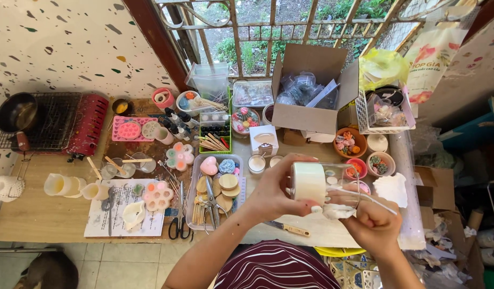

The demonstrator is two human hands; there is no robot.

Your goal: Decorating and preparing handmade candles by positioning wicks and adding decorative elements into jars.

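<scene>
Glass candle jar [316,184] sideways in left hand's [271,192] clenched grip, right hand [372,222] grasping tissue [338,212] beneath.

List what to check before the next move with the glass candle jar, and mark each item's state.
1. Left hand has a firm grip on the glass candle jar: ok, fingers wrap it.
2. Jar lifted off the table: ok, held on its side.
3. Right hand has the white tissue at the jar: ok.
4. White stick gripped in right hand: ok.
5. Wax set solid: cannot tell.
6. Small knife away from the hands: ok, lying on the table below.
</scene>
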